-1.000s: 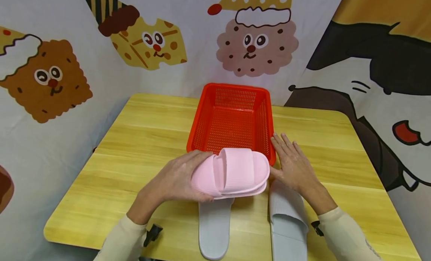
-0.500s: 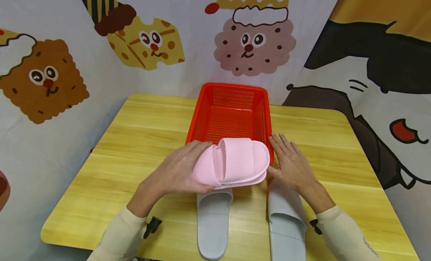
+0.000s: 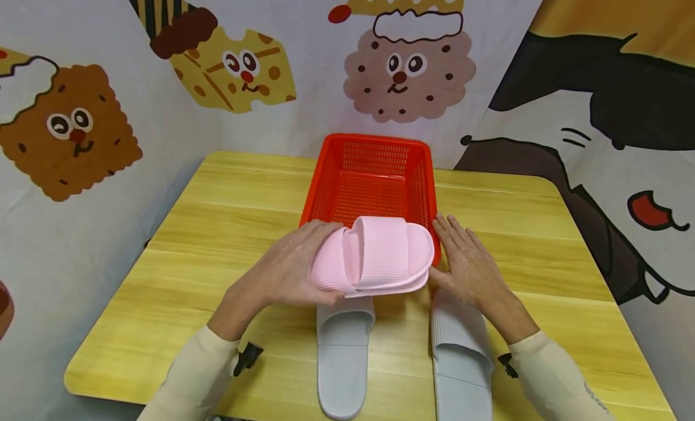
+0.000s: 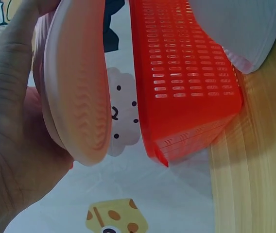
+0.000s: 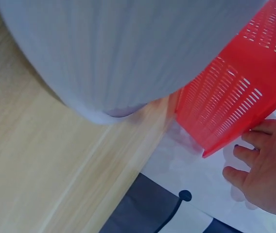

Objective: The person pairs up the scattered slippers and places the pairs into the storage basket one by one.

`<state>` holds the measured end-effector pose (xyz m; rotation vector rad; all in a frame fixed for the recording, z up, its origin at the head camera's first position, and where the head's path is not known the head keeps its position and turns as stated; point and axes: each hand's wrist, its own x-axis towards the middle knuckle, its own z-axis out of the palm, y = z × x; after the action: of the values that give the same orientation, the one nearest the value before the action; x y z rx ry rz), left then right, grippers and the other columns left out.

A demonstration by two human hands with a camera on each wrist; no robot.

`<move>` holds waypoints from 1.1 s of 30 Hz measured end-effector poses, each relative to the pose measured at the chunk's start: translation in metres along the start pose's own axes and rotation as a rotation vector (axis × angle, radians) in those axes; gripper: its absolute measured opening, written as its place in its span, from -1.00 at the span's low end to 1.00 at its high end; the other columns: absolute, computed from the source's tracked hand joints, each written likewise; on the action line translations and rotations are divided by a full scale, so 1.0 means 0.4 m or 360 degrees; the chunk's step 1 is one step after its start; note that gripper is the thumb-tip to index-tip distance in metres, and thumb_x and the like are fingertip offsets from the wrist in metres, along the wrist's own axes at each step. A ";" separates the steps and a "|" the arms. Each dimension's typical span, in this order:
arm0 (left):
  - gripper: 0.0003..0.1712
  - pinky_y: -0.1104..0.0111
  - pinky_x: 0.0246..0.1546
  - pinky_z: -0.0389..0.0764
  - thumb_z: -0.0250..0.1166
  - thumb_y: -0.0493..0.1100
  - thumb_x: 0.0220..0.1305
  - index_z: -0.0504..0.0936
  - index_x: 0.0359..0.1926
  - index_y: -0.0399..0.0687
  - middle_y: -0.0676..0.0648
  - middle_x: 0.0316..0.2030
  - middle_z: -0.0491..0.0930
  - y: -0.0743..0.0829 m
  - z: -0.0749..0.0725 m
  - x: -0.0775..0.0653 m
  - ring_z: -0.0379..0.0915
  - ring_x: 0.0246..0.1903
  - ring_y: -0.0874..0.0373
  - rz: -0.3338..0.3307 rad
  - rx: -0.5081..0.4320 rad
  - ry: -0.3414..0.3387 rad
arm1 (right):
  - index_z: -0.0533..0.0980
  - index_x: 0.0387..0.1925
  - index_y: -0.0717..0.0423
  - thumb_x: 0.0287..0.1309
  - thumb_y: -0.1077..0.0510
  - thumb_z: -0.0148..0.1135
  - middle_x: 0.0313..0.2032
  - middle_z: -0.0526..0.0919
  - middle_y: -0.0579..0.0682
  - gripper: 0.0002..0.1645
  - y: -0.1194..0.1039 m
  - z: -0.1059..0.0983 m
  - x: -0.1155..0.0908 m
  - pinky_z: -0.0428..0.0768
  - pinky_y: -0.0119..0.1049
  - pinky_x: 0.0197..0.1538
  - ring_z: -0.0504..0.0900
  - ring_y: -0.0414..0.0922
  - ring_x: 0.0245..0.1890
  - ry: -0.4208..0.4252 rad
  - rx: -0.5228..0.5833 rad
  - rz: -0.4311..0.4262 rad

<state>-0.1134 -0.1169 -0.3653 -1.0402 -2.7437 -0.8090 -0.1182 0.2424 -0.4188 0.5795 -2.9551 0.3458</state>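
My left hand (image 3: 290, 264) grips a pair of pink slippers (image 3: 385, 252), nested together and held sideways above the near end of a red plastic basket (image 3: 380, 145). In the left wrist view the pale ridged sole of a pink slipper (image 4: 82, 87) faces the basket's slotted wall (image 4: 177, 63). My right hand (image 3: 469, 267) has its fingers straight, fingertips right at the basket's right rim. Two grey slippers lie toe-forward on the table: the left grey slipper (image 3: 343, 367) below the pink pair, the right grey slipper (image 3: 461, 354) beneath my right wrist.
The yellow wood-grain table (image 3: 233, 210) has its back edge against a white cloth (image 3: 320, 77) printed with cartoon figures. The basket stands near that back edge. Small black wrist mounts (image 3: 248, 359) stick out at both sleeves.
My left hand and the pink slippers have moved up and forward over the basket's near end, uncovering the left grey slipper's strap. My right hand stays at the basket's rim.
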 end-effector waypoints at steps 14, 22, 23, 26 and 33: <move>0.14 0.25 -0.20 0.58 0.48 0.44 -0.17 0.35 0.40 0.04 0.06 0.07 0.48 -0.015 0.000 0.025 0.40 -0.08 0.18 -0.0081 0.0029 -0.0011 | 0.07 0.56 0.24 0.29 -0.45 0.07 0.55 0.07 0.16 0.14 -0.002 0.010 -0.002 0.06 0.16 0.45 -0.02 0.13 0.54 0.0022 0.0067 0.0032; 0.16 0.16 -0.09 0.58 0.45 0.49 -0.14 0.36 0.41 0.02 0.02 0.14 0.47 -0.023 -0.006 0.033 0.39 0.01 0.14 -0.0123 0.0062 -0.0045 | 0.02 0.58 0.20 0.30 -0.47 0.04 0.56 0.03 0.13 0.15 -0.005 0.005 0.000 0.02 0.16 0.46 -0.04 0.12 0.55 -0.0010 0.0081 0.0074; 0.15 0.15 -0.08 0.58 0.45 0.49 -0.13 0.36 0.40 0.02 0.01 0.14 0.47 -0.024 -0.007 0.034 0.39 0.01 0.13 -0.0126 0.0064 -0.0047 | 0.02 0.58 0.20 0.30 -0.47 0.04 0.56 0.03 0.13 0.15 -0.006 0.004 0.000 0.02 0.17 0.46 -0.04 0.12 0.55 -0.0014 0.0085 0.0081; 0.14 0.14 -0.07 0.58 0.44 0.50 -0.13 0.37 0.40 0.04 0.01 0.14 0.47 -0.025 -0.009 0.036 0.40 0.01 0.13 -0.0141 0.0063 -0.0050 | 0.02 0.59 0.20 0.30 -0.47 0.03 0.57 0.03 0.13 0.15 -0.007 0.004 -0.001 0.02 0.18 0.46 -0.04 0.12 0.55 -0.0026 0.0082 0.0097; 0.13 0.18 -0.15 0.59 0.44 0.51 -0.15 0.37 0.40 0.08 0.05 0.13 0.47 -0.027 -0.012 0.046 0.39 -0.01 0.16 -0.0168 0.0036 -0.0031 | 0.03 0.59 0.19 0.29 -0.49 0.02 0.57 0.02 0.11 0.16 -0.006 0.005 -0.001 0.01 0.18 0.46 -0.04 0.13 0.55 -0.0035 0.0075 0.0120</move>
<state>-0.1347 -0.1154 -0.3611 -0.9109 -2.8375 -0.7840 -0.1171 0.2399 -0.4203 0.4805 -3.0030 0.4196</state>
